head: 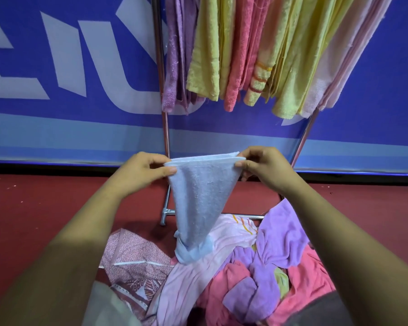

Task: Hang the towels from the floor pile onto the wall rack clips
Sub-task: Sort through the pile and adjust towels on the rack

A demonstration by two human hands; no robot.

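A light blue towel hangs folded in front of me, its top edge stretched level between both hands. My left hand pinches the left corner and my right hand pinches the right corner. The towel's lower tip rests on the floor pile of pink, purple and patterned towels below. Above, the metal rack carries several hung towels in purple, yellow, pink and pale pink. The clips are out of view above the frame.
A blue banner wall with large white letters stands behind the rack. The rack's foot bar lies on the red floor just behind the pile. A slanted rack leg runs down on the right.
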